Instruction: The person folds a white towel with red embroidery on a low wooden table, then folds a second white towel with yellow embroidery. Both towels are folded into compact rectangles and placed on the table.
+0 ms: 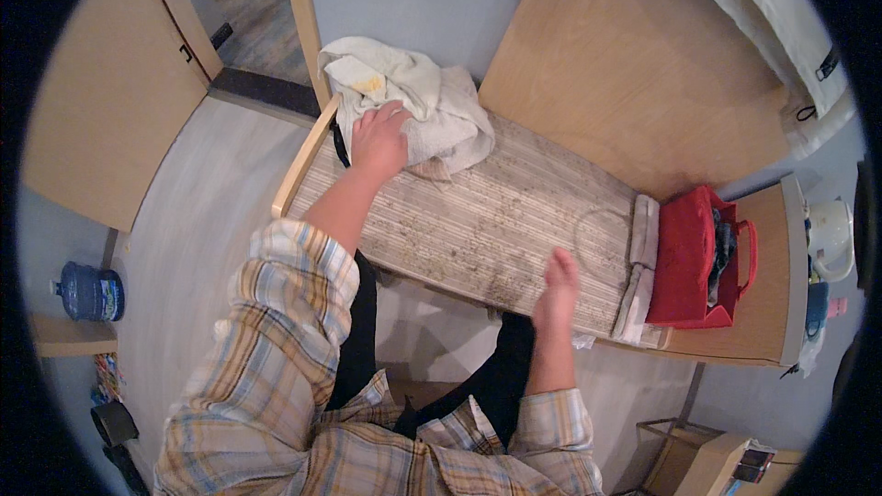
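My left hand [382,141] rests on a heap of white and cream towels [451,117] at the far left end of a low wooden bench with a striped, speckled top [448,227]. Its fingers are spread over the cloth; I cannot tell whether they grip it. A yellow-stained patch shows on the upper towel. Above the near right part of the bench is my right hand [559,286], slightly blurred, its fingers close together and pointing away from me. Nothing shows in it. Two rolled grey cloths [644,231] lie at the bench's right end.
A red felt bag [682,262] with dark cloth inside stands beside the rolled cloths. Right of it is a wooden cabinet [765,289] with a white mug-like pot [830,238] near its edge. A wooden panel [648,76] rises behind the bench. At left are a blue water jug [89,291] and doorway.
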Demonstrator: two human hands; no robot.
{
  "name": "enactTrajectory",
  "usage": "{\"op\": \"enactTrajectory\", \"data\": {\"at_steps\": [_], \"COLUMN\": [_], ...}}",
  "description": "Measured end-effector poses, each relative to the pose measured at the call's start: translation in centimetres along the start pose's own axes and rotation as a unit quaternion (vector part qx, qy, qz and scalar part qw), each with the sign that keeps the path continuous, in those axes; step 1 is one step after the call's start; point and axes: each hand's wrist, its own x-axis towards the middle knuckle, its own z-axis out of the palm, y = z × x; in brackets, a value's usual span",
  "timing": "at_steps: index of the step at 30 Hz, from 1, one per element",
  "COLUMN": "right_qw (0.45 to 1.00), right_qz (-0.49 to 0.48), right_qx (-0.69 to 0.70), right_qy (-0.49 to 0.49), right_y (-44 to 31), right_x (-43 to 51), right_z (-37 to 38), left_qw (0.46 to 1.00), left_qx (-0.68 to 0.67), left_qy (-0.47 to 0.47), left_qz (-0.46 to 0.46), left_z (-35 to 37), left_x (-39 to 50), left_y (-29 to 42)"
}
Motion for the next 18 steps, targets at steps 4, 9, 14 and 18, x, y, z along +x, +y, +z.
{"op": "enactTrajectory", "data": {"at_steps": [4, 9, 14, 18], "right_qw": [0.975, 0.972, 0.972, 0.953], "right_qz": [-0.001, 0.034, 0.007, -0.005], "right_qx": [-0.195, -0.212, -0.204, -0.259], "right_qy": [-0.106, -0.095, -0.114, -0.156], "right_y": [1.7, 1.5, 2.4, 3.8], "right_x": [-1.4, -1.0, -0.9, -0.4], "right_z": [2.1, 1.9, 1.5, 1.1], "left_qw": [0.984, 0.997, 0.942, 0.926], "left_qx": [0.140, -0.067, -0.333, -0.376], "left_qy": [-0.102, -0.006, 0.048, -0.013], "left_qz": [0.042, -0.046, 0.001, 0.013], "left_z": [-0.1, -1.4, -3.6, -4.2], "left_x": [2.3, 3.5, 0.4, -3.7], "left_y": [-1.0, -1.1, 2.9, 7.3]}}
